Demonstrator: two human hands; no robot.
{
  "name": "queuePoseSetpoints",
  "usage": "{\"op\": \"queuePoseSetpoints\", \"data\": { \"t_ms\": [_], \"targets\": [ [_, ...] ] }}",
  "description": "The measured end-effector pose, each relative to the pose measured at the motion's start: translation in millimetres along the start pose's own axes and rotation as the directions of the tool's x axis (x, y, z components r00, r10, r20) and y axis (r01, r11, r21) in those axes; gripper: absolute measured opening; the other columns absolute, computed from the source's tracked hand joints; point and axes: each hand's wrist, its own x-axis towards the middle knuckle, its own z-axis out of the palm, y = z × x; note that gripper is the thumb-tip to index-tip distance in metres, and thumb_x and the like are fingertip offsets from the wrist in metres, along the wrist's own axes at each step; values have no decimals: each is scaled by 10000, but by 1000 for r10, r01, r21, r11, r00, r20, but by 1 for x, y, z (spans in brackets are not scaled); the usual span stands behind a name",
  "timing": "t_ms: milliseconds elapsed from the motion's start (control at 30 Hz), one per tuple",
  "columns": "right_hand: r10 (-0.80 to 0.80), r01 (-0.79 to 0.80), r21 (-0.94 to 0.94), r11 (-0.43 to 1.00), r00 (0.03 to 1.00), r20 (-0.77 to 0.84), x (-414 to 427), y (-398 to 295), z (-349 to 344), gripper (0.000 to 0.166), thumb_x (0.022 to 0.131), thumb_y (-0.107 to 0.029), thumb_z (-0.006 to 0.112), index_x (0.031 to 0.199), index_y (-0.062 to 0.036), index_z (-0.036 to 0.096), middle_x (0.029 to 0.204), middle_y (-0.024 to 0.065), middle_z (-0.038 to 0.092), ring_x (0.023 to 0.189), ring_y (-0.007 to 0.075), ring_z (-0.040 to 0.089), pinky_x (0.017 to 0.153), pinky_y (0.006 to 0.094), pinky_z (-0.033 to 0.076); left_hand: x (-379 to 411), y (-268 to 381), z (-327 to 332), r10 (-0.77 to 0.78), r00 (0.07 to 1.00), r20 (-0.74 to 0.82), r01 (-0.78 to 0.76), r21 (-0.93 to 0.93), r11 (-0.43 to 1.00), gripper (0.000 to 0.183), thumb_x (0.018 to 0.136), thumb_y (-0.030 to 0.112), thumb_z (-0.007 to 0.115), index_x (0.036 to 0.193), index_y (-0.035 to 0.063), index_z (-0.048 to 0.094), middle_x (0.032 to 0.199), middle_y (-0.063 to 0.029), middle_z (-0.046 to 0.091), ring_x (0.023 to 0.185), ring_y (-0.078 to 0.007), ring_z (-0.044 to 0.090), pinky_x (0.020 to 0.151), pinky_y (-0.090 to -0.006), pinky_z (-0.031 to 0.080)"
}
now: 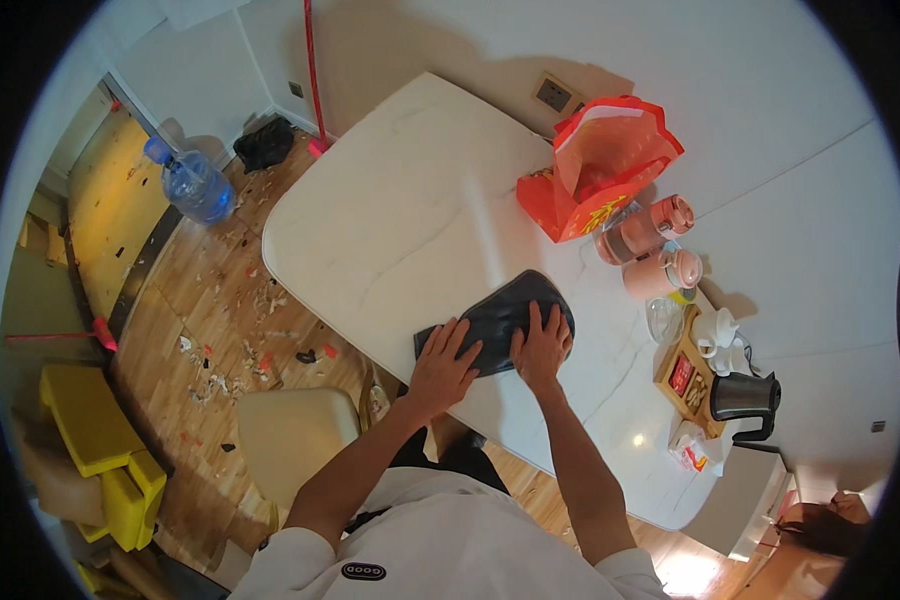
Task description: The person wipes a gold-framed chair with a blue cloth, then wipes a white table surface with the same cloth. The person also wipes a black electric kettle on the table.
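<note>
A flat black leather-like piece (506,319) with a rounded, stitched edge lies on the white marble-patterned table (390,210), near its front edge. My left hand (442,367) rests on the narrower left end of it, palm down with the fingers apart. On its wider right part, my right hand (542,345) presses down with spread fingers. Neither hand closes around anything. What kind of article the black piece is cannot be told from here.
Along the wall stand a red bag (592,172), a pink bottle (645,229), a pink cup (661,272), a wooden tray (671,360) and a black electric kettle (742,405). Beside me is a beige chair (292,435). Scraps litter the wooden floor (217,300) near a water bottle (197,184).
</note>
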Motion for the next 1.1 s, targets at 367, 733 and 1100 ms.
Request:
{"op": "queuePoseSetpoints", "data": {
  "t_ms": [367,733,1100],
  "targets": [
    [-240,234,55,971,942,236,72,-84,18,665,865,-373,659,1475,-207,453,1541,312,283,1396,511,269,1090,662,238,10,-70,-29,-170,955,-242,188,52,981,423,869,218,711,1259,62,661,1509,-204,393,1420,-393,336,1167,-513,284],
    [-441,431,106,896,890,112,20,-94,19,565,921,-319,630,1446,-154,502,1538,239,338,1393,439,311,1126,607,239,-17,-55,-30,-276,924,-263,316,122,941,457,867,231,701,1290,67,647,1514,-253,376,1423,-420,327,1175,-529,263],
    [-507,491,158,857,857,91,-56,-19,-4,516,953,-267,577,1441,-114,502,1546,225,341,1412,420,307,1151,580,218,-55,52,37,-268,914,-306,325,153,933,508,842,226,677,1294,2,613,1503,-295,359,1428,-460,294,1176,-567,228]
  ]
}}
